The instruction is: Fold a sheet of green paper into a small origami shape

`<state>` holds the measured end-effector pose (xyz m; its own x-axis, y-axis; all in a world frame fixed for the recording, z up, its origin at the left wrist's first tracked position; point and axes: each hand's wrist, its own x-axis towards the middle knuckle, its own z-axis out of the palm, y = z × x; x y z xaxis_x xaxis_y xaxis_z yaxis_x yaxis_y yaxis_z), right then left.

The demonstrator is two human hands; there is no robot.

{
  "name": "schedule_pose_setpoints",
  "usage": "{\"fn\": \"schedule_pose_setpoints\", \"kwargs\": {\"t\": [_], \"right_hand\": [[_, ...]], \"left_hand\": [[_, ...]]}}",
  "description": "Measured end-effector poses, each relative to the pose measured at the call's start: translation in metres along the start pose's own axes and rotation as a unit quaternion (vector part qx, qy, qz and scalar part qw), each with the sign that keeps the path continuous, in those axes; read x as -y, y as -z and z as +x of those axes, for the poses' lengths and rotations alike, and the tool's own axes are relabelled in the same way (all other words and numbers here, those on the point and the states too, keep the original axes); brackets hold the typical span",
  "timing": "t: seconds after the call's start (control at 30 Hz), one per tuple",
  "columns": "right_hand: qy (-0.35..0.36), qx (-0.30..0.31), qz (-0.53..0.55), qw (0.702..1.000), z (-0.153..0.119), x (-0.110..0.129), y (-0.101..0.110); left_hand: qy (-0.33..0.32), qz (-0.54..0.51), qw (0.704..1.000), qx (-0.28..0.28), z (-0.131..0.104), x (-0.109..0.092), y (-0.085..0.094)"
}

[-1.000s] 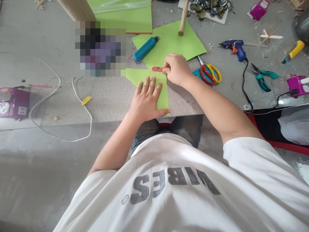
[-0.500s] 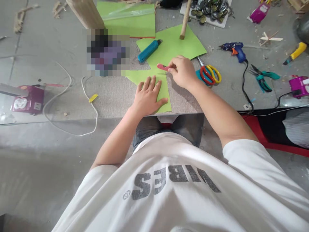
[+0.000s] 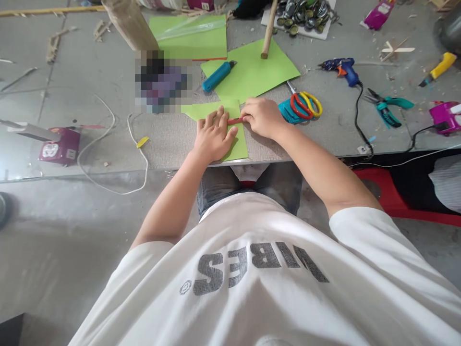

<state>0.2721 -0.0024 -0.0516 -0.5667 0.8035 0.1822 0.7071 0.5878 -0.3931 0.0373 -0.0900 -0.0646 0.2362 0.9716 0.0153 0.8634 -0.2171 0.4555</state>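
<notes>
My left hand (image 3: 215, 137) lies on a cut piece of green paper (image 3: 237, 150) near the table's front edge, its fingers a little bent and the thumb apart. A slim red stick (image 3: 236, 121), rounded like a craft stick, lies low over this paper. My right hand (image 3: 264, 117) pinches its right end, while the left end reaches my left fingers; whether they press on it I cannot tell. Behind the hands, a teal utility knife (image 3: 218, 77) rests partly on a larger green sheet (image 3: 259, 67). Scissors with red and yellow handles (image 3: 306, 105) lie right of my right hand.
A blue glue gun (image 3: 344, 69) and teal-handled pliers (image 3: 387, 108) lie to the right. Bottle caps (image 3: 306, 17) sit on a white board at the back. A wooden stick (image 3: 268, 31) crosses the green sheet. A white cable (image 3: 146, 166) hangs over the front edge at left.
My right hand has moved down and left, bringing the red stick low over the paper beside my left fingers. My left fingers are more bent. The whole view has shifted slightly.
</notes>
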Motion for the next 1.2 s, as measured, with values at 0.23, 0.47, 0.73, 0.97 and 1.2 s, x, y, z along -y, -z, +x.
{"fn": "schedule_pose_setpoints", "kwargs": {"t": [0.23,0.47,0.73,0.97,1.2], "right_hand": [[0.071,0.05,-0.004,0.996,-0.028,0.022,0.01],[0.094,0.046,0.033,0.994,-0.056,0.038,0.003],[0.125,0.056,0.113,0.984,-0.089,0.055,-0.004],[0.162,0.061,0.228,0.958,-0.121,0.063,0.005],[-0.033,-0.153,0.228,0.961,-0.037,0.01,0.047]], "left_hand": [[0.016,0.028,0.999,0.025,-0.004,-0.008,0.013],[0.045,0.041,0.998,0.031,-0.005,-0.019,0.015],[0.045,0.026,0.998,0.037,-0.004,-0.02,0.018],[-0.003,-0.027,1.0,0.001,0.003,0.002,0.004],[0.013,-0.195,0.971,-0.135,0.006,0.03,-0.013]]}}
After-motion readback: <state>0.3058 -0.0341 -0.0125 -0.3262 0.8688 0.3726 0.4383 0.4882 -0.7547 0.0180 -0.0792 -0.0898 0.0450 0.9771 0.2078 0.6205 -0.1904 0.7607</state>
